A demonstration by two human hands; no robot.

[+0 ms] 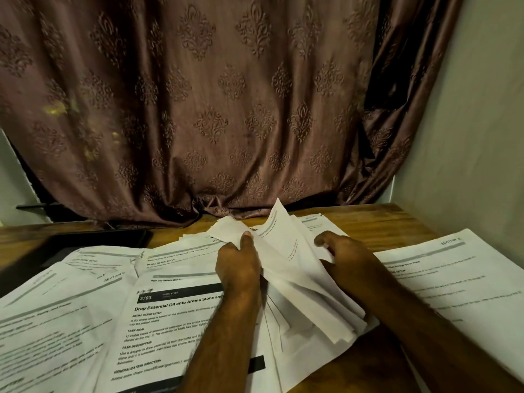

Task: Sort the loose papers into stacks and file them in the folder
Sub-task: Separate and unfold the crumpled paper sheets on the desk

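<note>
At the middle of the wooden desk [377, 222], the left hand [238, 265] is gripping a fanned sheaf of papers [297, 279], thumb on top, while the right hand [348, 259] is curling round its far edge. Sorting appears to be underway; next, the sheaf likely needs squaring. Loose printed sheets [158, 321] are lying around, at least five. One dark folder [93, 241] is waiting at the left rear, before the curtain [198, 109].

Matt papers [181, 313], grained wooden table [377, 222], embossed curtain [198, 95].
</note>
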